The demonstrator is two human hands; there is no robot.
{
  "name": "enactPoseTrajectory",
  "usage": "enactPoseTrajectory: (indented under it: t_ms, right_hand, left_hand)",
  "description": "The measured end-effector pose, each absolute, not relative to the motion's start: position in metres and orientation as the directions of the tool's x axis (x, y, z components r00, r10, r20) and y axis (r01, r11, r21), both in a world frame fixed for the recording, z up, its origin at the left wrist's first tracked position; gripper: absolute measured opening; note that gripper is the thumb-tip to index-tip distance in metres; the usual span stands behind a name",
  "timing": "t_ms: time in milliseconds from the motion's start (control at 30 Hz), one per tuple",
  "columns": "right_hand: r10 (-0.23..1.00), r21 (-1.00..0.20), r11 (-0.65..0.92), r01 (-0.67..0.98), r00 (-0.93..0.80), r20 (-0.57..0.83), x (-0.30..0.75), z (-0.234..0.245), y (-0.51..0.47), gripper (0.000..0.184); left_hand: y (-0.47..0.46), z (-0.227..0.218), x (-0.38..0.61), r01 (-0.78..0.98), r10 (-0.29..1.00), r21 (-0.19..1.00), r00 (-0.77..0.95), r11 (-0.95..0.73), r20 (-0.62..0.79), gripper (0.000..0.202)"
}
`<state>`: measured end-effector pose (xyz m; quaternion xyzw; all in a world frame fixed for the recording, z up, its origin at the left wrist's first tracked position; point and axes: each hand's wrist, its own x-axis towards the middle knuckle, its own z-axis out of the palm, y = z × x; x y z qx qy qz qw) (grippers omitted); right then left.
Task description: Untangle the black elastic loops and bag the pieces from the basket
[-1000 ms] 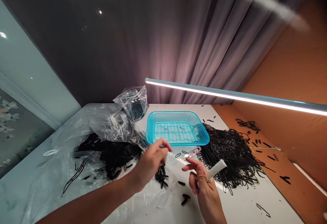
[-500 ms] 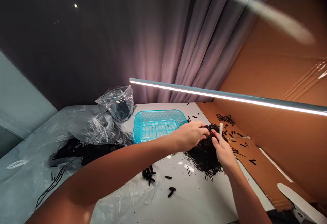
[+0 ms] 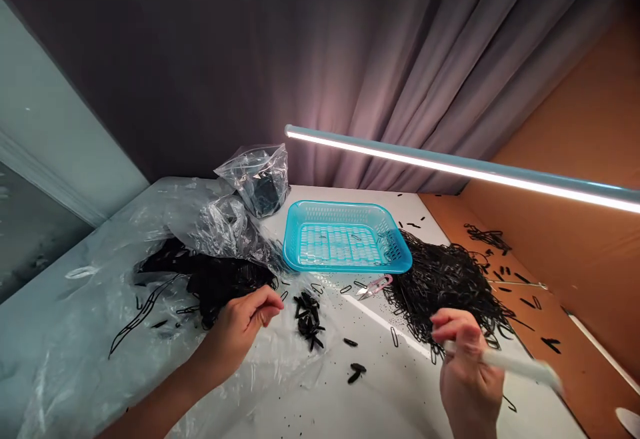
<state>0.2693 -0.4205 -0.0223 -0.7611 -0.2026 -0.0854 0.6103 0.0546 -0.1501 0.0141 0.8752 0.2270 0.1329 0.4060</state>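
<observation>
My left hand [image 3: 240, 325] hovers over clear plastic sheeting [image 3: 100, 305], fingers curled in a loose pinch, with what they hold too small to see. It is just left of a small bunch of black loops [image 3: 309, 319]. My right hand [image 3: 467, 365] is closed round a white rod-shaped tool [image 3: 520, 363] that points right. It sits at the near edge of a big pile of black loops [image 3: 443, 282]. A turquoise basket [image 3: 345, 245] stands behind, nearly empty. Small pink snips [image 3: 373, 287] lie in front of the basket.
Clear plastic bags [image 3: 255, 182] with black contents sit at the back left, and more black loops [image 3: 210, 279] lie under the sheeting. A lit tube lamp [image 3: 450, 169] spans above the table. A cardboard wall [image 3: 575, 239] closes the right side. Loose loops are scattered on the white tabletop.
Both hands have pulled back from the big pile towards me. The left hand went left to the small bunch; the right hand dropped lower with the white tool now pointing right.
</observation>
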Motion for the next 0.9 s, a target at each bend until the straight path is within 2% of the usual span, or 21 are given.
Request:
enactPoseTrajectory:
  t_ms: [67,133,233,300,400,533,733,900]
  right_hand:
    - [0.247,-0.918,-0.14,0.37,0.911,0.33,0.259,-0.027,-0.415,0.056]
    - [0.346,-0.925,-0.181,0.335,0.902,0.258,0.255,-0.03,-0.412,0.064]
    - [0.465,-0.92,-0.231,0.317,0.866,0.182,0.256,-0.032,-0.411,0.064]
    - [0.489,-0.911,-0.247,0.33,0.854,0.177,0.257,-0.032,-0.409,0.049]
    - [0.506,-0.883,-0.285,0.374,0.841,0.192,0.254,-0.031,-0.404,0.033]
    - [0.531,-0.861,-0.323,0.392,0.829,0.178,0.248,-0.034,-0.399,0.031]
    - [0.549,-0.846,-0.373,0.38,0.826,0.129,0.243,-0.041,-0.399,0.031]
    - [0.551,-0.852,-0.372,0.368,0.826,0.117,0.236,-0.04,-0.398,0.029]
  left_hand:
    - [-0.15,0.007,0.041,0.376,0.534,0.718,0.845,-0.585,-0.008,0.034]
    - [-0.151,0.006,0.032,0.47,0.571,0.643,0.819,-0.605,-0.06,0.043]
    - [-0.152,0.006,0.029,0.542,0.613,0.536,0.788,-0.648,-0.056,0.041]
    - [-0.153,0.005,0.033,0.486,0.562,0.526,0.827,-0.698,-0.019,0.03]
    - [-0.159,0.005,0.044,0.346,0.414,0.57,0.91,-0.745,-0.01,0.011]
    - [-0.17,0.005,0.062,0.269,0.299,0.589,0.953,-0.762,-0.05,0.014]
    - [-0.189,0.005,0.093,0.234,0.251,0.513,0.967,-0.826,-0.037,0.005]
    - [-0.192,-0.001,0.106,0.249,0.279,0.517,0.96,-0.819,-0.021,0.01]
